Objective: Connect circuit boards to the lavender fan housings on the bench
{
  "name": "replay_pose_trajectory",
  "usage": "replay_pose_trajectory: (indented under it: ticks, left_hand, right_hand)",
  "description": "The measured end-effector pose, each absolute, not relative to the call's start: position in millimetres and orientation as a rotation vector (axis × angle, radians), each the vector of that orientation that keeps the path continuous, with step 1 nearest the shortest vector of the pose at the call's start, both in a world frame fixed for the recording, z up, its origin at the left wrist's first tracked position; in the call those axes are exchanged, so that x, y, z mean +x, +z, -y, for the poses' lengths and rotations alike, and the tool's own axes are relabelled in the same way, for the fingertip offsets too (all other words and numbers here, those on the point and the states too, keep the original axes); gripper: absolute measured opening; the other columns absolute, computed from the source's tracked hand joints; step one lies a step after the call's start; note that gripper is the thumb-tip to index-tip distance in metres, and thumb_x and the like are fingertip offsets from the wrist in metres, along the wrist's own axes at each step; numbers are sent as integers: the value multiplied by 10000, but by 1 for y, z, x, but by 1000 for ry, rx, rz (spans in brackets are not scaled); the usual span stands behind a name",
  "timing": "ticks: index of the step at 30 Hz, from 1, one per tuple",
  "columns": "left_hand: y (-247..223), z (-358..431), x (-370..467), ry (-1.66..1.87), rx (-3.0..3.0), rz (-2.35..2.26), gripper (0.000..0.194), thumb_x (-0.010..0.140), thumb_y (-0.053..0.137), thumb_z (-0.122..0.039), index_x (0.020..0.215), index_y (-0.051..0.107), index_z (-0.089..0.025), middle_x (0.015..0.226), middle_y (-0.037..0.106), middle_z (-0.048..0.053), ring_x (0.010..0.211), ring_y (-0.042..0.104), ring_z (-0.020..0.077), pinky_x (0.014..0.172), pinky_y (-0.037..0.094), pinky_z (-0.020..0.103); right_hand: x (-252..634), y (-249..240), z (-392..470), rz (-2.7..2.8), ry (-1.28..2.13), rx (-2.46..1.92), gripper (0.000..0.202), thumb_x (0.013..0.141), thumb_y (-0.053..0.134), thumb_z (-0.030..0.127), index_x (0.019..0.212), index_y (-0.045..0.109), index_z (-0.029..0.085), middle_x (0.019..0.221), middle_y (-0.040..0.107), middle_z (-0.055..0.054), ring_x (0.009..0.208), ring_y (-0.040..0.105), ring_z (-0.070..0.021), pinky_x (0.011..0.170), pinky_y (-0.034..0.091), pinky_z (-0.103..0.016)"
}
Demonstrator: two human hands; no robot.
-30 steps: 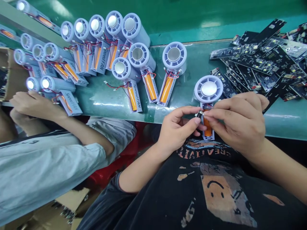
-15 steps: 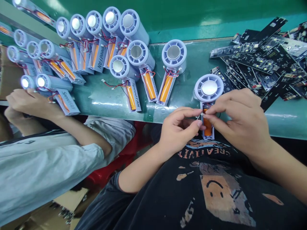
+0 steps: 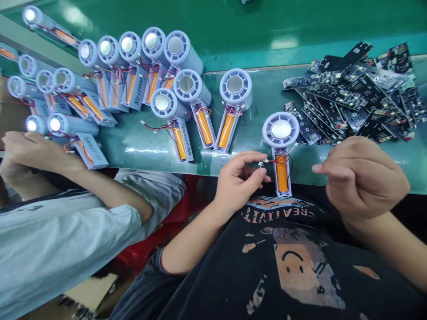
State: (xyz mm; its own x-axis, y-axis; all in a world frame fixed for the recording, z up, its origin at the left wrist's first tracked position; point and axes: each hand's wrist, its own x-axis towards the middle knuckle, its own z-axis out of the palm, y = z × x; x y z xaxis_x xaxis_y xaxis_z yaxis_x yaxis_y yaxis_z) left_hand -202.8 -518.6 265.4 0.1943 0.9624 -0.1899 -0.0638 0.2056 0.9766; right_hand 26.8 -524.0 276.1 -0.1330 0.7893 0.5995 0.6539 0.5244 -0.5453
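Note:
A pale purple fan (image 3: 281, 129) lies at the table's front edge, its open handle showing an orange battery (image 3: 282, 173). Red and black wires run from it to a small white connector (image 3: 266, 162). Between its thumb and index finger my left hand (image 3: 242, 180) pinches a small board edge with that connector, left of the handle. My right hand (image 3: 365, 178) is apart from the fan, to its right, with fingers curled together; whatever it may hold is hidden.
Several similar fans (image 3: 189, 84) stand on the green table (image 3: 143, 144) to the left. A heap of black circuit boards (image 3: 347, 95) lies at the right. Another person's hands (image 3: 36, 151) are at the far left, beside fans.
My right hand has let go at the connector and moved right, away from the fan. My left hand has shifted slightly left, still pinching. The whole view has shifted a little.

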Motion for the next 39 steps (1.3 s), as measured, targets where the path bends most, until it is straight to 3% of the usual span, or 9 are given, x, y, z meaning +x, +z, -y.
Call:
replay_pose_trajectory:
  ticks: [2,5,11,16,22,27,34,39]
  left_hand:
    - [266,518,-202,962,1092,-1081,221,854,739,-279,1038,686,-168,1187,660,74,673,720,73,559,607,155]
    - [266,516,-200,964,1129,-1041,235,855,748,-317,1033,686,-175,1227,638,74,681,726,73,591,623,169]
    - [266,516,-199,971,1166,-1014,249,908,686,-306,1126,639,-196,1287,589,81,688,724,68,579,617,165]
    - [267,515,-197,970,1209,-999,230,937,605,-239,1165,582,-222,1333,539,75,690,715,58,578,620,169]
    - [266,513,-194,906,1206,-1011,340,942,565,-196,1269,491,-251,1258,610,64,675,689,63,616,624,190]
    - [267,514,-194,911,1318,-1003,314,950,559,-175,1244,504,-268,1213,633,48,714,701,83,628,608,197]
    - [267,510,-197,955,1382,-975,84,989,583,-273,1062,613,-245,1160,601,25,638,653,49,529,562,170]
    - [270,506,-199,1009,1524,-1003,75,984,604,-284,987,642,-219,1121,603,44,752,664,91,529,549,164]
  right_hand:
    - [18,273,518,1819,169,-1181,86,963,624,236,924,694,267,805,712,-20,755,663,-193,683,509,-372]
    - [6,271,509,1886,255,-1295,27,942,679,259,937,705,264,809,708,-24,755,667,-209,658,513,-368]
    - [-6,276,503,1920,300,-1236,125,942,619,172,921,700,265,846,723,-18,772,673,-203,677,511,-363]
    - [-9,281,500,2029,264,-1219,63,939,667,277,926,709,231,846,710,-35,760,655,-208,679,491,-367]
    - [-11,284,500,2028,52,-1408,269,933,687,365,724,620,210,706,633,-48,680,591,-221,609,394,-379]
    - [-14,286,504,2023,55,-1428,170,952,590,204,798,654,234,773,680,-41,748,626,-217,665,411,-374]
    - [-9,284,502,2161,165,-1167,159,989,579,248,871,685,258,834,723,-5,767,612,-201,701,385,-389]
    - [-6,285,502,2170,126,-1177,154,978,592,259,855,683,263,846,728,0,771,589,-209,733,370,-399]
